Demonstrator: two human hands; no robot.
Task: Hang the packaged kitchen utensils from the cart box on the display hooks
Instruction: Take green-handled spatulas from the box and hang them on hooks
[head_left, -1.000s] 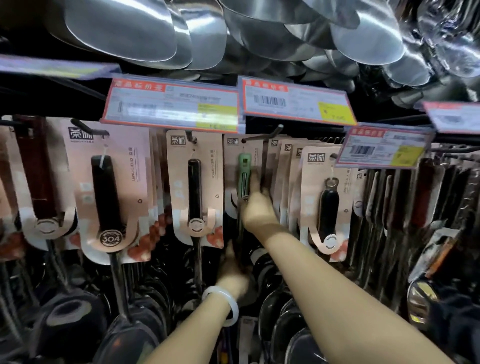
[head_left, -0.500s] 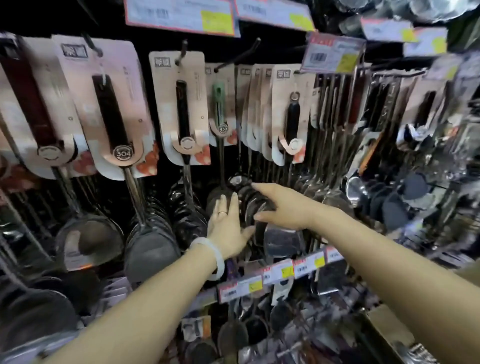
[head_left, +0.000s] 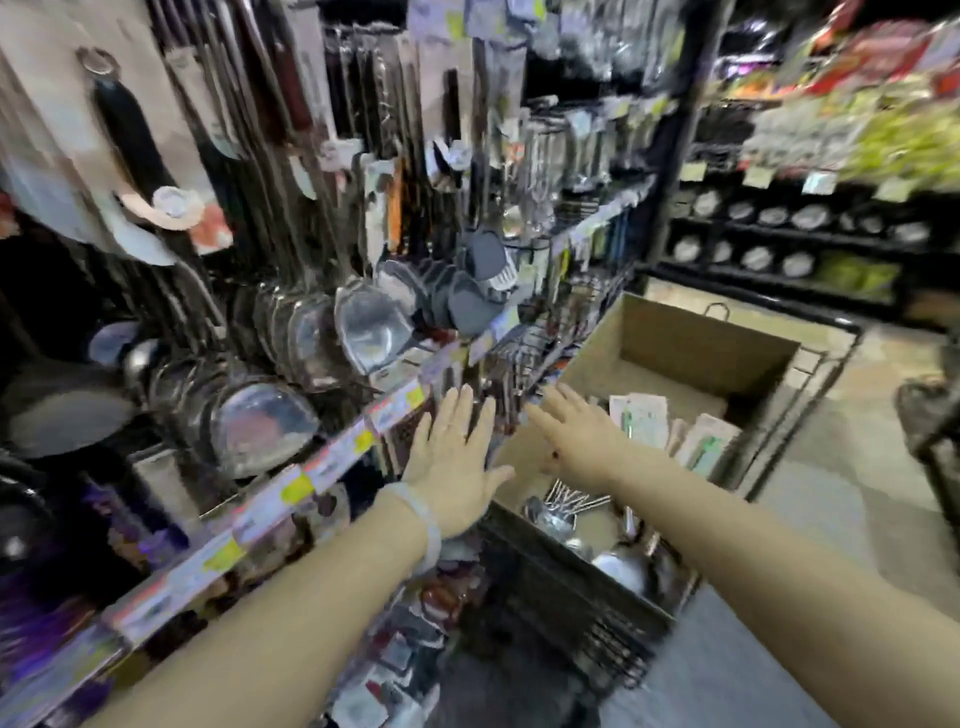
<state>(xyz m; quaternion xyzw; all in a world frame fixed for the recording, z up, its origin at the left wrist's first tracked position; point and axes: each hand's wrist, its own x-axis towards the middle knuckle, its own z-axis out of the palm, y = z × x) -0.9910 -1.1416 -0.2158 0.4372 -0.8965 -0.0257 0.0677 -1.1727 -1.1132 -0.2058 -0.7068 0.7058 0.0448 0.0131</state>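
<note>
Head view: left hand (head_left: 457, 467) and right hand (head_left: 576, 436) both flat-open, grip empty, fingers spread. Half second ago both at hanging utensil rack; now swung right, over near corner of cart box (head_left: 670, 343). Meaning: last piece hung, next pick starting. Packaged utensils (head_left: 644, 418) in box beyond right hand, cards leaning, long axis up-down in frame; loose steel ladles (head_left: 618, 564) below, orientation unclear.

Left hand (head_left: 457, 462) flat, fingers spread, empty, over near-left corner of cardboard box (head_left: 670, 338). Right hand (head_left: 576, 434) also empty, palm down above box's left edge. Carded utensils (head_left: 644, 423) stood mid-box; loose steel utensils (head_left: 566, 512) lay at near end. Box sat in wire cart (head_left: 810, 395). Spatulas (head_left: 363, 327) hung from rack at left.
</note>
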